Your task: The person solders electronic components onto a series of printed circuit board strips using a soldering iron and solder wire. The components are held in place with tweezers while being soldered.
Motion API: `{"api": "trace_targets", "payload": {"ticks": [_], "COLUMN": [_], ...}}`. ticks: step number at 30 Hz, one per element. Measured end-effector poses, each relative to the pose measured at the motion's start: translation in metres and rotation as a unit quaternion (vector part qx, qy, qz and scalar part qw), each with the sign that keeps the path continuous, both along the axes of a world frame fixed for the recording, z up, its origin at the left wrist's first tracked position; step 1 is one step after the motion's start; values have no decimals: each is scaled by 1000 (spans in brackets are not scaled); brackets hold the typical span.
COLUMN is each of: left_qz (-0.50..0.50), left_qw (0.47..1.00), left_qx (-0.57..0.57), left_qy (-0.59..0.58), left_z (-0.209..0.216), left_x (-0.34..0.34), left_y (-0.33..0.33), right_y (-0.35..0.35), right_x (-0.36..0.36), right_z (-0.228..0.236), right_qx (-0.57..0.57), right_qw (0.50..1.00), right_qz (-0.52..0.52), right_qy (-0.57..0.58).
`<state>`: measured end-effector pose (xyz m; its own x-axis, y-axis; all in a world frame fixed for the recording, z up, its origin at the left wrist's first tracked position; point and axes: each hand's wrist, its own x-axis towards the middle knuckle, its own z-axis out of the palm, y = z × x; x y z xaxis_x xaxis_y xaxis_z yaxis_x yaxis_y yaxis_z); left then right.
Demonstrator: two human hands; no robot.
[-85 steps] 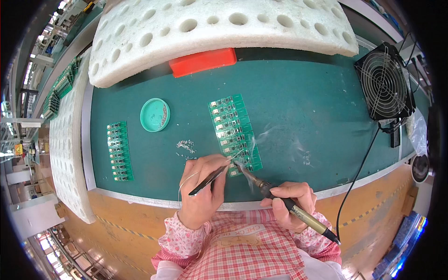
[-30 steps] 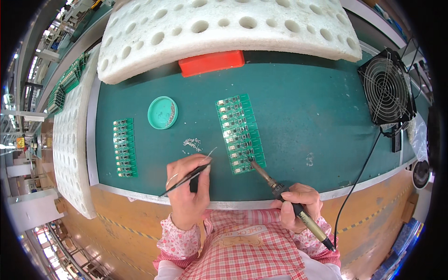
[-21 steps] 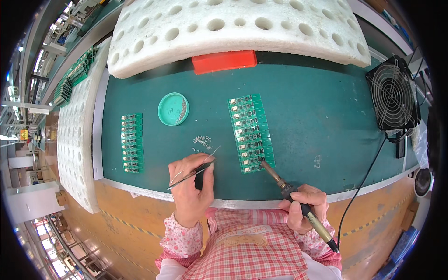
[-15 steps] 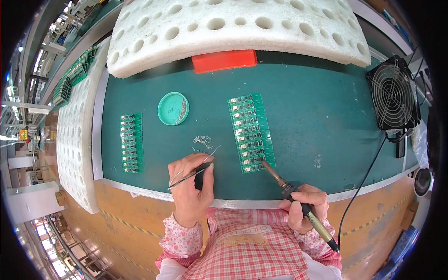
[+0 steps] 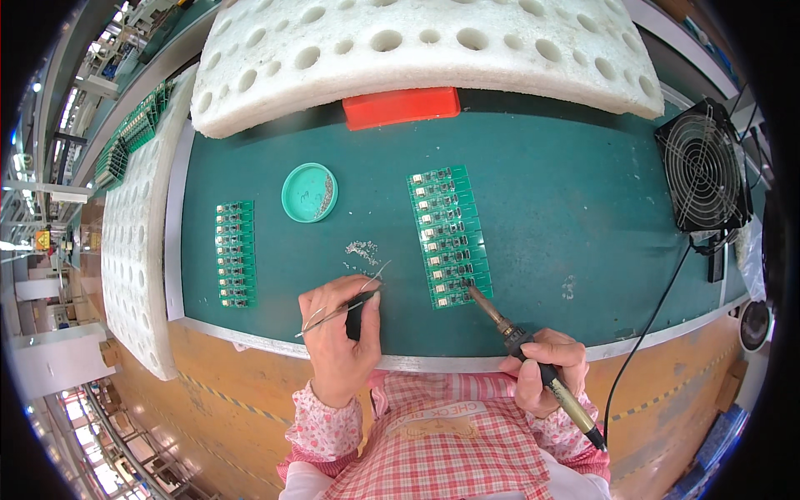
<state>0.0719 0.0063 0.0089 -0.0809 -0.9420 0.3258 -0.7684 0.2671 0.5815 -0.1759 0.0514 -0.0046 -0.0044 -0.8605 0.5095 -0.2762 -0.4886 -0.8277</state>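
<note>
My right hand (image 5: 550, 371) grips a soldering iron (image 5: 518, 339), its tip at the lower right edge of a green circuit board panel (image 5: 451, 236). Rows of small white and black parts line that panel. In my left hand (image 5: 340, 337) is a pair of tweezers (image 5: 333, 312), its points up and to the right, apart from the panel. Just beyond the tweezers lies a scatter of tiny pale parts (image 5: 361, 250). A round teal dish (image 5: 287, 193) farther off holds more small grey bits. At the left rests a second circuit board panel (image 5: 236, 254).
White foam blocks with round holes (image 5: 433, 71) span the back, and another foam slab (image 5: 133, 258) runs along the left, carrying stacked boards (image 5: 133, 133). A red bin (image 5: 402, 108) sits under the back foam. On the right stand a black fan (image 5: 702, 171) and a cable (image 5: 646, 333).
The tweezers in my left hand have shifted very slightly down and left. My right hand and the soldering iron look almost still.
</note>
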Motion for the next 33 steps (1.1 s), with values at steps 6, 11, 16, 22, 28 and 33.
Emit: {"api": "trace_targets", "payload": {"ticks": [6, 11, 16, 22, 28, 33], "left_qz": [1, -2, 9, 11, -13, -66], "left_qw": [1000, 1000, 1000, 1000, 998, 993], "left_qx": [-2, -13, 10, 10, 32, 33], "left_qy": [-7, -15, -10, -12, 43, 89], "left_z": [-1, -1, 1, 1, 6, 3], "left_x": [0, 0, -2, -3, -14, -32], "left_y": [0, -1, 1, 1, 0, -7], "right_y": [0, -1, 2, -3, -2, -2], "right_x": [1, 1, 1, 3, 7, 4], "right_z": [-1, -1, 5, 0, -1, 1], "right_qx": [-4, -16, 27, -21, -30, -25], "right_qw": [1000, 1000, 999, 1000, 999, 999], "right_qz": [-1, -4, 5, -12, -29, -25], "right_qy": [3, 0, 31, -8, -28, -18]}}
